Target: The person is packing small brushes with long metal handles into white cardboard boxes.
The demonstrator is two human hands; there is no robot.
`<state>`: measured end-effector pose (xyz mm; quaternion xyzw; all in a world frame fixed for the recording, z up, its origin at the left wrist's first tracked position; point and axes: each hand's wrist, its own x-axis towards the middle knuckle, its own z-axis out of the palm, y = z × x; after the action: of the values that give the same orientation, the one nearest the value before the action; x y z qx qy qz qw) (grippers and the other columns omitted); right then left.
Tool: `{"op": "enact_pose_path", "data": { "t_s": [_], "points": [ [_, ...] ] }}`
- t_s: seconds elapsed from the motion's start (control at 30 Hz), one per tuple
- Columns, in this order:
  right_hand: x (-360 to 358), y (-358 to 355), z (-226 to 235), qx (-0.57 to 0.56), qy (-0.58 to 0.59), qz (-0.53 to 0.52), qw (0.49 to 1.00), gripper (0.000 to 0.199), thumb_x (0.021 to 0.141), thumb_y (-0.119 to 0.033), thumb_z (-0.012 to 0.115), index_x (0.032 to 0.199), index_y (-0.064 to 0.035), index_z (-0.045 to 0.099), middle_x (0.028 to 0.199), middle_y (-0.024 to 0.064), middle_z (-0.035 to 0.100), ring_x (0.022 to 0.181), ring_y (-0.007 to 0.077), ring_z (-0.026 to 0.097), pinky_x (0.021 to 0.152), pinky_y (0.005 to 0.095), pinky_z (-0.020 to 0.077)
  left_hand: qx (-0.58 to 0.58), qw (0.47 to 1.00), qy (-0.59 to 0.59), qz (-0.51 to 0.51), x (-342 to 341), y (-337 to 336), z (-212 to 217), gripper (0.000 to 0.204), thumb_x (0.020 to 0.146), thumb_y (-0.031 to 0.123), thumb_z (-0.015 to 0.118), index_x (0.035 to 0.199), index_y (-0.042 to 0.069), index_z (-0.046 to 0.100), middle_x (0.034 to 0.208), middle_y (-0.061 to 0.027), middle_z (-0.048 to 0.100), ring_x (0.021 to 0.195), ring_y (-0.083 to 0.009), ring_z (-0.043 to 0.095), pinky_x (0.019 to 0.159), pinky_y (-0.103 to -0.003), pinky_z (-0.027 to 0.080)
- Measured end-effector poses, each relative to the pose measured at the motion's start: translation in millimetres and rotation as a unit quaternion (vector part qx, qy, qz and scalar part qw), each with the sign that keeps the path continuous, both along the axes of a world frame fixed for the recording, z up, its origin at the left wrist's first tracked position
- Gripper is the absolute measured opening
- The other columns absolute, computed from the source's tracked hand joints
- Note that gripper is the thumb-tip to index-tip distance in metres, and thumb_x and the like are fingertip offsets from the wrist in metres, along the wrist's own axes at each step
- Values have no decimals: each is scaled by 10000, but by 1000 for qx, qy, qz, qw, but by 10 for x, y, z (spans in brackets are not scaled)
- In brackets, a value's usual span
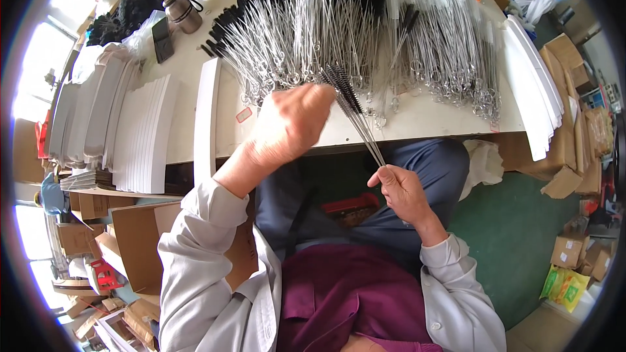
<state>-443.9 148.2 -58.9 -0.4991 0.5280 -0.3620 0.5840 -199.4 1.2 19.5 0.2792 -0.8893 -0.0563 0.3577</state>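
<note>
Bright daylight from blown-out left windows — sharp centre, fisheye-bent edges, dark rim.

A metal flask stands near the counter's far left corner, beside a dark phone. White card stacks line its left edge, more white cards its right edge. Cardboard boxes sit on the green floor.

Far: wire brushes are lying heaped on my table.
Left: card stacks are standing.
Near right: my right hand is holding a brush bundle.
</note>
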Motion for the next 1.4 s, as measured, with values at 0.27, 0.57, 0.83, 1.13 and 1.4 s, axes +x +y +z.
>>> {"op": "enact_pose_path", "data": {
  "t_s": [0.27, 0.57, 0.83, 1.13, 1.4],
  "points": [
    [-37, -59, 51, 107, -103, 34, 988, 548, 1076, -486, 490, 867, -13, 672, 595, -62, 415, 510, 34, 359, 480, 232, 334, 204, 965, 128, 102, 64, 291, 5, 182, 912, 128, 738, 983, -19, 659, 799, -103, 706, 710, -188, 702, 641, -292, 552],
    [4, -32, 166, 83, -55, 139, 985, 491, 1074, -416, 487, 865, -29, 703, 645, -15, 524, 598, 73, 491, 544, 261, 411, 402, 876, 266, 30, 50, -81, -50, 429, 1091, 322, 503, 1188, -67, 653, 1069, -101, 692, 930, -148, 647, 866, -301, 519],
    [30, -6, 69, 76, -43, 151, 985, 547, 1086, -469, 461, 839, -41, 696, 598, -46, 444, 550, 63, 387, 515, 276, 339, 426, 865, 265, -13, 81, 79, -157, 410, 1086, 293, 519, 1115, -83, 682, 911, -127, 721, 768, -172, 671, 759, -322, 548],
    [50, -64, 86, 15, 16, 174, 984, 577, 1085, -498, 444, 856, -39, 708, 616, -24, 474, 595, 97, 433, 557, 299, 375, 423, 887, 183, 3, 64, 203, -199, 395, 1070, 251, 529, 1234, -91, 640, 959, -141, 730, 837, -171, 690, 793, -316, 542],
    [76, -41, 113, 5, 34, 169, 985, 543, 1094, -459, 450, 882, -34, 713, 614, -23, 464, 588, 87, 424, 559, 292, 376, 366, 919, 140, 45, 211, 350, -140, 479, 1045, 333, 581, 1361, -28, 577, 1200, -248, 699, 1145, -340, 680, 966, -399, 511]
  ]
}}
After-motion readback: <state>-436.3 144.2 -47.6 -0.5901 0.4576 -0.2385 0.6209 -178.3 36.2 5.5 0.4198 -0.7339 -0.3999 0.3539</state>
